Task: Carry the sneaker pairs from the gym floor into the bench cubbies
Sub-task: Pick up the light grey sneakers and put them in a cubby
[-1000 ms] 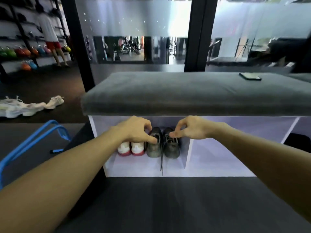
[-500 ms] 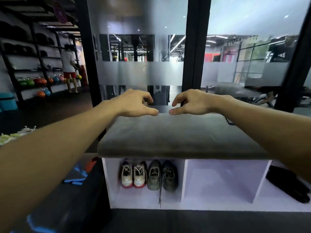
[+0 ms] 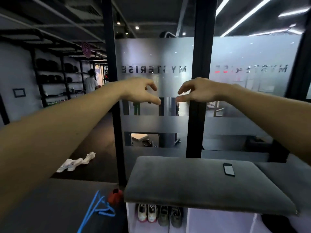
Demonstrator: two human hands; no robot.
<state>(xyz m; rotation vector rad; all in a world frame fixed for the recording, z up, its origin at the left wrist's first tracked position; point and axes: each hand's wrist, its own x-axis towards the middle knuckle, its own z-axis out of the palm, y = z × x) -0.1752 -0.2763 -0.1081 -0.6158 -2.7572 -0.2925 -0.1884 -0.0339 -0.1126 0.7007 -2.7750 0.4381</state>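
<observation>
Both hands up and empty: left hand point(image 3: 140, 90) and right hand point(image 3: 198, 90), each grip loosely apart; two sneaker pairs point(image 3: 159, 215) sit in the left cubby point(image 3: 130, 216), white sneakers point(image 3: 75, 163) on the floor.

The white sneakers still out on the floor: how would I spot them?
Start at the grey cushioned bench and look left, past the black post, onto the dark gym floor. The white sneakers lie there in a loose row, the only shoes not inside a cubby.

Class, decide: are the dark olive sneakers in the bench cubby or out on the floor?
In. The dark olive sneakers stand side by side inside the left cubby, beside the white-and-red pair.
</observation>
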